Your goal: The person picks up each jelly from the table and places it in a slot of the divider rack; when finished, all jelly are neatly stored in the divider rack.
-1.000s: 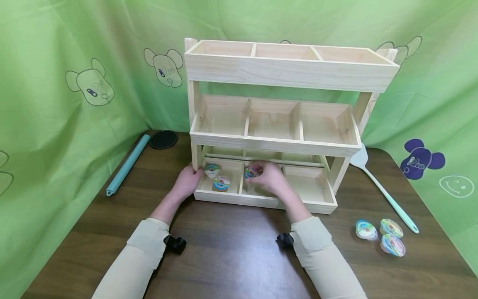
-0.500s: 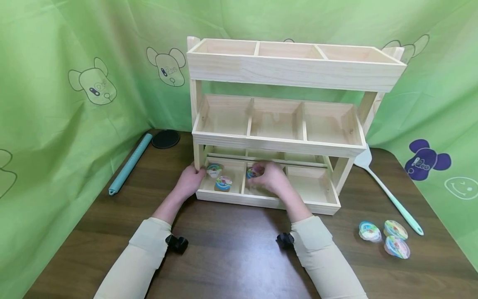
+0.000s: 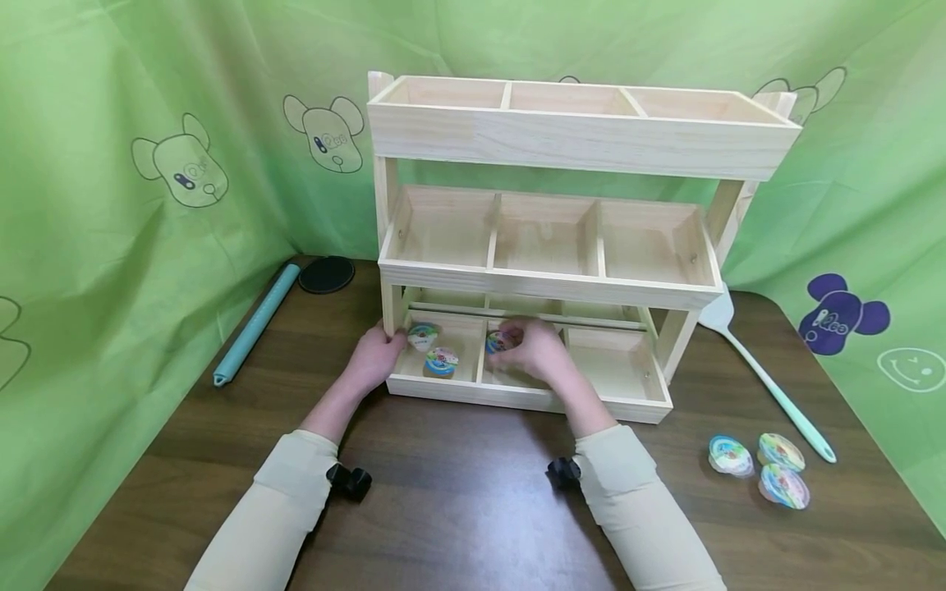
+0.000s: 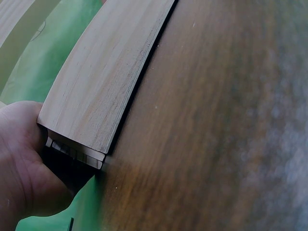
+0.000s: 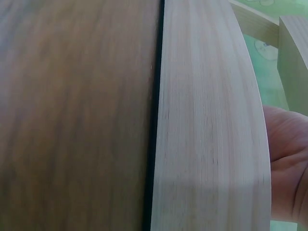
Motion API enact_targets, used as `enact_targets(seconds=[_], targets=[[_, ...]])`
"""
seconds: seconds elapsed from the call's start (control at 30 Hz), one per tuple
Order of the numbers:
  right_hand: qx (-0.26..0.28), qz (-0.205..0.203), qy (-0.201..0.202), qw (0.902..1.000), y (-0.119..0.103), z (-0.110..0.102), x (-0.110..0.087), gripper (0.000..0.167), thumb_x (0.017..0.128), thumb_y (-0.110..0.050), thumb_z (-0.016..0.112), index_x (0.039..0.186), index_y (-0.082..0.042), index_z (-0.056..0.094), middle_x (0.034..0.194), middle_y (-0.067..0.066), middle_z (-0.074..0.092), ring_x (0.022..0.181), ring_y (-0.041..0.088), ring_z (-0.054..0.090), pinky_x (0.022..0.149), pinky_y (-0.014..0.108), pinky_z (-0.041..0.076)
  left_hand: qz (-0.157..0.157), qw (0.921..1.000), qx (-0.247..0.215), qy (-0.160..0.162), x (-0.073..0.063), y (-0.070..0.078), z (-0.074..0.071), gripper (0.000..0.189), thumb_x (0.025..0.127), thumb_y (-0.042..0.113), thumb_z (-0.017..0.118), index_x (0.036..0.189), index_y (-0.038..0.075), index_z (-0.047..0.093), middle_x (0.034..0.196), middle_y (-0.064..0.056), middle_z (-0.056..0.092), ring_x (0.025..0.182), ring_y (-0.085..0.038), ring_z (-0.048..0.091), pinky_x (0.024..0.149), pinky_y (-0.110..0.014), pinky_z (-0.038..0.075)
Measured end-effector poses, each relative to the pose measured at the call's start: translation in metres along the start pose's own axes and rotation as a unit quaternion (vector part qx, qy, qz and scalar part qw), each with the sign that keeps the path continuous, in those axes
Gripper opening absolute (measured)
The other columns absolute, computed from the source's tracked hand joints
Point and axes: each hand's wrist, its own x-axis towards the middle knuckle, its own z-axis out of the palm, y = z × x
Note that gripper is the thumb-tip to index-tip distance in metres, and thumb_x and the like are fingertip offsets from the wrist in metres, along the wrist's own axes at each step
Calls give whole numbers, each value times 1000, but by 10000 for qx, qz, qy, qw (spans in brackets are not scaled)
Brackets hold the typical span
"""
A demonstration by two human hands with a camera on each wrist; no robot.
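Observation:
A three-tier wooden rack (image 3: 576, 146) stands on the table, each tier split into three compartments. My left hand (image 3: 374, 359) grips the left end of its bottom tray; the left wrist view shows the thumb side of that hand (image 4: 21, 161) against the tray's corner (image 4: 98, 86). In the bottom middle compartment my right hand (image 3: 534, 351) pinches a small jelly cup (image 3: 496, 342) with a printed lid. Two more jelly cups, one farther back (image 3: 422, 336) and one nearer (image 3: 441, 361), lie in the bottom left compartment. The tray front hides my right fingers in the right wrist view.
On the table at right are three jelly cups (image 3: 730, 455) close together. A pale mint spatula (image 3: 772, 390) lies beside the rack's right leg. At left are a teal rod (image 3: 256, 326) and a black disc (image 3: 327, 275). Green curtain (image 3: 222, 98) hangs behind and at both sides.
Both hands keep their places, the left on the tray's end and the right at the jelly cup in the middle compartment. Only the head view has shifted slightly.

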Motion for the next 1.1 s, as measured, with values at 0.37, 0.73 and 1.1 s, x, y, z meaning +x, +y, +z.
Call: enact_targets(seconds=[0.37,0.73,1.1], targets=[[258,105,-119,9995,3,-1,2,55,73,-12,88,123,1,67,108,12,71,99,27,66,91,39,53,35,10000,-47,-10,0,-1,0,55,105,24,43,149,-8,37,134,-30,56,114,-34,59,99,-49,47],[176,119,44,9998,1,-1,1,47,75,-11,87,117,-1,70,107,12,72,100,28,66,92,40,53,97,9999,-76,44,1,-1,1,55,105,24,44,149,-8,37,134,-30,57,115,-35,58,100,-50,47],[92,-6,-201,9998,4,-13,-2,53,77,-13,86,122,6,65,114,18,71,107,32,66,97,40,50,78,9999,-111,4,1,-1,0,55,105,23,44,150,-9,36,135,-31,56,117,-36,58,100,-50,47]])
